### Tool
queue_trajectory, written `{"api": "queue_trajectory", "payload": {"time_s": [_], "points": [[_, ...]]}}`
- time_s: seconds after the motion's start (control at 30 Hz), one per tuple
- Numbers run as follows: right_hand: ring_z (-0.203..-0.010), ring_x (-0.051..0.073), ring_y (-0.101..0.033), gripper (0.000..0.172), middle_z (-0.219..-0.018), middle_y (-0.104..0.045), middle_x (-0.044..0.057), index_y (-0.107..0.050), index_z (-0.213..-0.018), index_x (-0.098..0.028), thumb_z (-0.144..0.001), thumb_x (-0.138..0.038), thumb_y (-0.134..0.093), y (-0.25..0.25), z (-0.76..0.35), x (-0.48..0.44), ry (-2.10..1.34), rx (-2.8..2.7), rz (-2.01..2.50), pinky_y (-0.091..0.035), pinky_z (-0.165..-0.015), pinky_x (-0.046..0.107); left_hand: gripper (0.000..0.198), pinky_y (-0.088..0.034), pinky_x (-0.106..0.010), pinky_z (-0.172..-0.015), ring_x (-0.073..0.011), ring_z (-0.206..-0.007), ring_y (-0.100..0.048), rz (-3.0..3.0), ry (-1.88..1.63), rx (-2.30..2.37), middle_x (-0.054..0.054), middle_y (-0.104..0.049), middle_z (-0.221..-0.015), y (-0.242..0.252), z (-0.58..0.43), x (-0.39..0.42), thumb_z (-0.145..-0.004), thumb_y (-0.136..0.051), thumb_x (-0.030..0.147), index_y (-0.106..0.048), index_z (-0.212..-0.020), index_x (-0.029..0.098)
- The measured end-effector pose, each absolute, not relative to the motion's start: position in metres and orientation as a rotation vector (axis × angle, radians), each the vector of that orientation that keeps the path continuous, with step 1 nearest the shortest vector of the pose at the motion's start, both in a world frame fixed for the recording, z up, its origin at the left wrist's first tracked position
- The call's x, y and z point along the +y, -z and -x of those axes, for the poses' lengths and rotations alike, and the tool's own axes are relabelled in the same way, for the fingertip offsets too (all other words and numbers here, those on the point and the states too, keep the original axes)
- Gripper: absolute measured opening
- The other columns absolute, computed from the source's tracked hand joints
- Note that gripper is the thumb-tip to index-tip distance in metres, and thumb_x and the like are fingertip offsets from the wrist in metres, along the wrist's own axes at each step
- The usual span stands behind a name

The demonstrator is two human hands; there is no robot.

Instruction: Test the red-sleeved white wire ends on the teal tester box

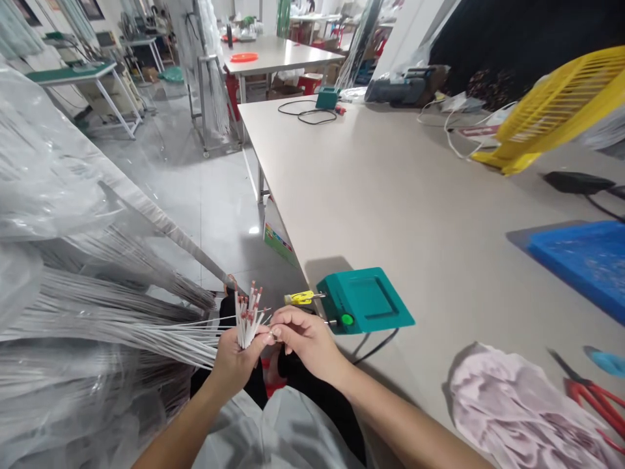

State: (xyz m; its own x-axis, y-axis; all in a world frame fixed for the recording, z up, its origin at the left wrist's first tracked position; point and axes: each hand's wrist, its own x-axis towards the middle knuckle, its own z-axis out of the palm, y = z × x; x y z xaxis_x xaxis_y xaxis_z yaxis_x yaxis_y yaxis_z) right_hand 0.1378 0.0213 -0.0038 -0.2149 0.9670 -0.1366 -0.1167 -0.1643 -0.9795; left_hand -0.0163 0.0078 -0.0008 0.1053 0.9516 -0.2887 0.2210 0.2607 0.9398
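So my left hand [234, 361] is curled into a tight fist, thumb up. My right hand [305, 342] sits right beside it, fingertips pinched at the left thumb. Both forearms bare, angled inward.

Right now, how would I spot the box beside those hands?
Find the long beige table and follow its near edge to the right hand. Just beyond it sits the teal box, with a recessed top and green button; a second teal unit lies far up the table.

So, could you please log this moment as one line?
left hand: grips bundle of thin white red-tipped wires; right hand: fingertips on bundle; teal plastic box: nearby
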Motion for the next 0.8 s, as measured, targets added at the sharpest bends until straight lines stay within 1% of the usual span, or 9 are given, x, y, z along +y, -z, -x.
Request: {"api": "queue_trajectory", "payload": {"time_s": [0.07, 0.2, 0.27, 0.33, 0.5, 0.63, 0.67, 0.73, 0.8], "points": [[-0.052, 0.007, -0.049, 0.023, -0.076, -0.057, 0.002, -0.067, -0.066, -0.016, -0.069, -0.039, -0.07, 0.008, -0.134, 0.019, -1.633, -1.011, 1.117, -0.039, -0.04, 0.019, 0.022, -0.027, -0.02, -0.041, -0.0061, -0.038, -0.035, -1.108, -0.809, 1.329, 0.005, -0.042, -0.04, 0.005, 0.017, 0.007, -0.076, -0.06, 0.033, -0.066, -0.066, 0.014], [-0.047, 0.005, -0.043, 0.026, -0.068, -0.056, 0.0, -0.066, -0.064, -0.017, -0.069, -0.042, -0.069, 0.016, -0.125, 0.012, -1.669, -0.865, 1.108, -0.036, -0.039, 0.018, 0.025, -0.026, -0.02, -0.04, -0.0052, -0.037, -0.035, -0.937, -0.925, 1.235, 0.006, -0.042, -0.039, 0.013, 0.013, 0.003, -0.075, -0.061, 0.036, -0.065, -0.068, 0.013], [-0.048, 0.005, -0.043, 0.024, -0.071, -0.056, -0.001, -0.066, -0.068, -0.018, -0.069, -0.042, -0.069, 0.018, -0.123, 0.009, -1.663, -0.822, 1.118, -0.038, -0.041, 0.018, 0.024, -0.026, -0.02, -0.04, -0.0041, -0.037, -0.035, -0.851, -0.971, 1.21, 0.004, -0.05, -0.045, 0.015, 0.01, 0.001, -0.073, -0.063, 0.036, -0.065, -0.069, 0.013], [-0.054, 0.007, -0.048, 0.022, -0.079, -0.058, 0.001, -0.067, -0.07, -0.019, -0.07, -0.04, -0.07, 0.017, -0.124, 0.007, -1.605, -0.861, 1.144, -0.042, -0.046, 0.02, 0.022, -0.025, -0.019, -0.039, -0.0031, -0.037, -0.036, -0.781, -0.997, 1.196, 0.001, -0.059, -0.055, 0.016, 0.007, 0.0, -0.071, -0.065, 0.035, -0.066, -0.072, 0.013], [-0.053, 0.008, -0.05, 0.019, -0.089, -0.059, 0.006, -0.066, -0.076, -0.019, -0.078, -0.038, -0.063, 0.012, -0.136, 0.004, -1.33, -1.146, 1.252, -0.048, -0.048, 0.024, 0.023, -0.028, -0.019, -0.039, -0.0024, -0.037, -0.037, -0.763, -1.013, 1.211, -0.001, -0.064, -0.063, 0.012, 0.008, 0.0, -0.073, -0.065, 0.035, -0.065, -0.076, 0.013], [-0.056, 0.011, -0.055, 0.026, -0.087, -0.061, 0.005, -0.063, -0.099, -0.021, -0.083, -0.04, -0.056, 0.008, -0.141, 0.007, -1.315, -1.208, 1.253, -0.051, -0.051, 0.027, 0.026, -0.029, -0.02, -0.04, -0.0037, -0.038, -0.037, -0.87, -0.944, 1.234, 0.001, -0.057, -0.051, 0.007, 0.011, 0.002, -0.074, -0.064, 0.037, -0.065, -0.071, 0.011], [-0.059, 0.012, -0.057, 0.026, -0.088, -0.062, 0.005, -0.063, -0.1, -0.021, -0.081, -0.04, -0.058, 0.007, -0.141, 0.008, -1.314, -1.265, 1.231, -0.051, -0.053, 0.027, 0.027, -0.029, -0.02, -0.04, -0.0038, -0.037, -0.037, -0.883, -0.927, 1.224, 0.003, -0.052, -0.046, 0.006, 0.01, 0.002, -0.073, -0.065, 0.037, -0.064, -0.069, 0.011], [-0.065, 0.014, -0.06, 0.021, -0.087, -0.064, 0.006, -0.066, -0.091, -0.021, -0.078, -0.037, -0.063, 0.007, -0.14, 0.012, -1.296, -1.398, 1.17, -0.052, -0.058, 0.028, 0.027, -0.028, -0.019, -0.04, -0.004, -0.036, -0.035, -0.894, -0.903, 1.201, 0.006, -0.045, -0.04, 0.003, 0.01, 0.003, -0.072, -0.066, 0.038, -0.062, -0.066, 0.011], [-0.068, 0.015, -0.062, 0.014, -0.078, -0.065, 0.005, -0.068, -0.08, -0.02, -0.08, -0.032, -0.062, 0.008, -0.14, 0.016, -1.271, -1.499, 1.138, -0.052, -0.063, 0.029, 0.028, -0.027, -0.019, -0.039, -0.0044, -0.035, -0.036, -0.89, -0.883, 1.182, 0.006, -0.042, -0.038, 0.002, 0.011, 0.004, -0.072, -0.066, 0.038, -0.061, -0.064, 0.012]]}}
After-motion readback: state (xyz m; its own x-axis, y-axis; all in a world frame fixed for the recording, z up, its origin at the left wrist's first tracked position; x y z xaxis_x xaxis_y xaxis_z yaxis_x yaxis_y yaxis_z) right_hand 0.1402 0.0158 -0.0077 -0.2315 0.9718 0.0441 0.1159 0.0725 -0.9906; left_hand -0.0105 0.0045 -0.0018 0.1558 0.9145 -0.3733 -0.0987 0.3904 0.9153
